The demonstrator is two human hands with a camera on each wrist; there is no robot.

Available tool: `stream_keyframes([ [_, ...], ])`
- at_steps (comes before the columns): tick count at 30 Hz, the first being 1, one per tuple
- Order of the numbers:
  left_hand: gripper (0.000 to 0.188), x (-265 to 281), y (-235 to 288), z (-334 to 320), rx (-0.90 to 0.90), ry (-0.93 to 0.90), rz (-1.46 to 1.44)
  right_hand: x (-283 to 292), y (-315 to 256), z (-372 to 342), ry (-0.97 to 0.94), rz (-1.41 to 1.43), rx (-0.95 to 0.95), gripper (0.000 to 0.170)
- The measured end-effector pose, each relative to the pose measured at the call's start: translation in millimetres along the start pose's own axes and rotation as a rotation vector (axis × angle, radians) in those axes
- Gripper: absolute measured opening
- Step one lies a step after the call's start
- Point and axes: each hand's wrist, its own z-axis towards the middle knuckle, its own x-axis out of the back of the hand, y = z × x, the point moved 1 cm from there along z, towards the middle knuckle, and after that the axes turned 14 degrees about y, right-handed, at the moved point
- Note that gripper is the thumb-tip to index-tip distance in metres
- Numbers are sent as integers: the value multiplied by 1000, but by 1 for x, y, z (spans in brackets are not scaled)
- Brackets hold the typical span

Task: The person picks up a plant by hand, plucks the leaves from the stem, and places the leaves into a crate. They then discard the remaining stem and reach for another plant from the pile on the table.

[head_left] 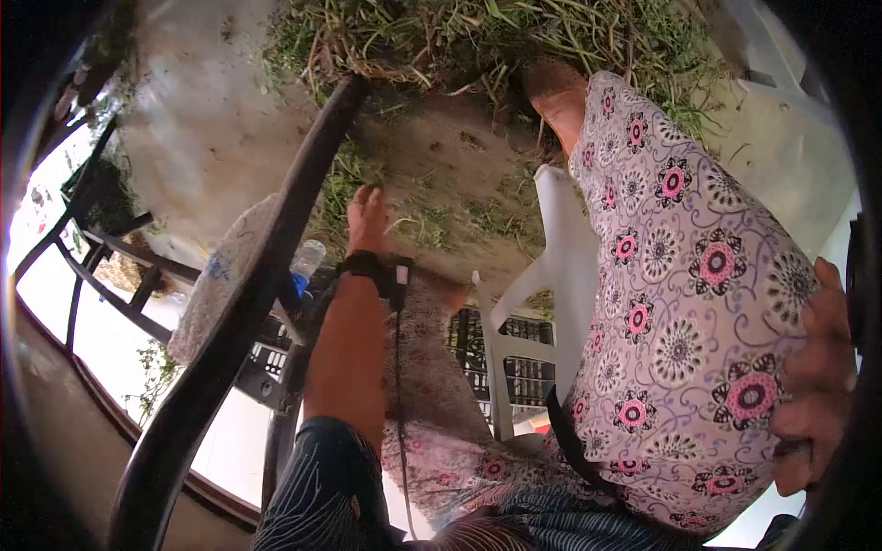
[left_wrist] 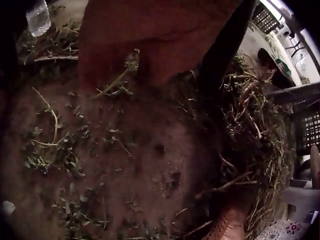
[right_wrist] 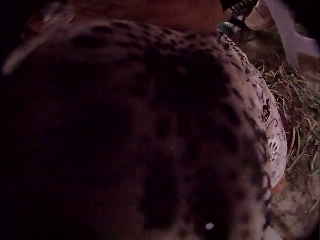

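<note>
Low over the littered floor (head_left: 459,165), my left hand (head_left: 369,219) reaches among scattered green stems. A leafy sprig (left_wrist: 116,84) lies against the underside of that hand (left_wrist: 150,40) in the left wrist view; whether the fingers pinch it is unclear. Beyond the hand is a large heap of green stems (head_left: 478,37). My right hand (head_left: 818,386) rests on the patterned cloth (head_left: 680,344) over the right knee, fingers loosely bent. The same cloth (right_wrist: 250,95) fills much of the dark right wrist view.
A dark curved chair frame (head_left: 248,303) crosses the left side, with a clear bottle (head_left: 310,254) beside it. White plastic chair parts (head_left: 556,230) stand between the legs, near a black crate (head_left: 528,372). A bare foot (head_left: 556,101) touches the heap's edge.
</note>
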Motion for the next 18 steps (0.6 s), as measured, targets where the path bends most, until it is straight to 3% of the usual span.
stream_keyframes([
  [1,65,1,3,6,-54,-83,68,-1,-7,3,15,-7,-80,23],
  [5,70,-8,-1,30,0,-49,-20,2,-33,13,-7,-109,-342,17],
  [8,55,-9,-22,59,-104,22,34,-9,-21,4,177,-106,-242,18],
  [11,47,-3,-50,67,-272,192,142,-7,-25,6,142,-128,-273,17],
  [13,37,-14,-71,52,-238,452,-240,-3,-29,10,89,-159,-318,17],
  [16,34,-28,-79,3,79,686,-268,-8,-40,16,87,-215,-448,15],
  [18,37,-29,-116,15,223,665,-102,-12,-46,23,94,-251,-536,16],
])
